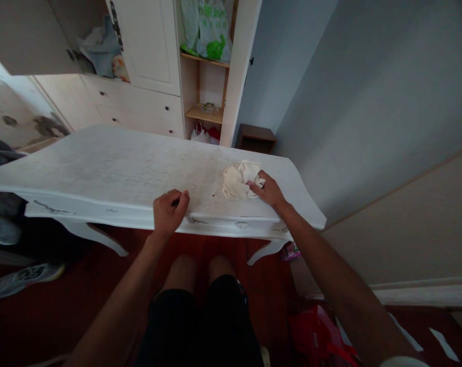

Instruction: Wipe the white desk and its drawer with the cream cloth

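Note:
A crumpled cream cloth (238,181) lies on the right part of a white table (112,168). My right hand (268,191) rests on the cloth's right edge with the fingers pressed onto it. Near the table's front edge, my left hand (170,210) is curled into a loose fist, its knuckles on the tabletop; whether anything is inside it is hidden. The tabletop is scuffed and stained, and small drawer knobs show on its front rail.
Behind the table stands a white wardrobe (147,51) with open shelves holding plastic bags (210,28). A grey wall runs along the right. A small brown stool (256,137) sits in the corner. A shoe (22,278) and a red bag (318,336) lie on the dark red floor.

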Demonstrator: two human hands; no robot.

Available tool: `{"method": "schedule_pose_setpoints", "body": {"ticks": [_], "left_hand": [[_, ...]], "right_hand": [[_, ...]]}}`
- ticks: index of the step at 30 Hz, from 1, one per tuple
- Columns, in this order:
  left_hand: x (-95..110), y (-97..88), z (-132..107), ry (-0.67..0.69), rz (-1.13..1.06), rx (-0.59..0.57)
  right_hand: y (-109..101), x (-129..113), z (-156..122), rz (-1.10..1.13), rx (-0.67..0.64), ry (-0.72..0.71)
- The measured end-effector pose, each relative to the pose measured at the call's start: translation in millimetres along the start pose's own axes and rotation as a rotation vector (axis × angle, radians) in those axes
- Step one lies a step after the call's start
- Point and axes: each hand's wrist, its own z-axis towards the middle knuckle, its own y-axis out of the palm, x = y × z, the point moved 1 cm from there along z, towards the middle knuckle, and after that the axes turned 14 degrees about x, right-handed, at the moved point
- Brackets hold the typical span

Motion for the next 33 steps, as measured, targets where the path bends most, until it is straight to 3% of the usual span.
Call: {"method": "schedule_pose_setpoints", "body": {"ticks": [4, 7, 9, 11, 14, 16, 20, 23, 26, 29, 33], "left_hand": [[13.5, -5.2, -57.9, -0.369, -0.268, 0.184], [13.2, 2.4, -80.8, -0.657, -0.426, 0.188], [10.4, 10.1, -87.7, -0.79, -0.482, 0.094], [9.0, 18.1, -93.2, -0.873, -0.525, -0.08], [14.1, 26.7, -103.0, -0.902, -0.575, -0.327], [22.1, 27.5, -107.0, -0.861, -0.606, -0.367], [43.2, 18.9, -92.6, -0.678, -0.629, -0.263], [58.9, 18.8, -60.8, -0.396, -0.513, -0.148], [72.2, 38.2, -24.4, -0.044, -0.329, -0.094], [79.5, 72.2, 1.8, 0.151, -0.155, -0.22], [80.6, 107.2, 15.1, 0.216, 0.05, -0.479]], "right_hand": [[-0.7, -0.1, -0.1, -0.008, 0.002, -0.011], [-0.4, 0.2, -0.4, -0.016, 0.015, -0.01], [0.2, 0.6, -0.5, -0.021, 0.021, -0.01], [0.9, 1.0, -0.6, -0.026, 0.02, -0.012], [1.1, 1.1, -0.9, -0.041, 0.019, -0.009], [0.0, 0.1, -1.7, -0.055, 0.029, -0.012], [-5.1, -5.0, -5.8, -0.007, 0.051, -0.055], [-9.1, -10.3, -10.4, 0.109, 0.03, -0.098], [-11.4, -14.8, -14.0, 0.18, -0.04, -0.14], [-12.0, -16.4, -15.4, 0.159, -0.089, -0.183], [-10.1, -10.9, -13.4, 0.203, -0.064, -0.106]]}}
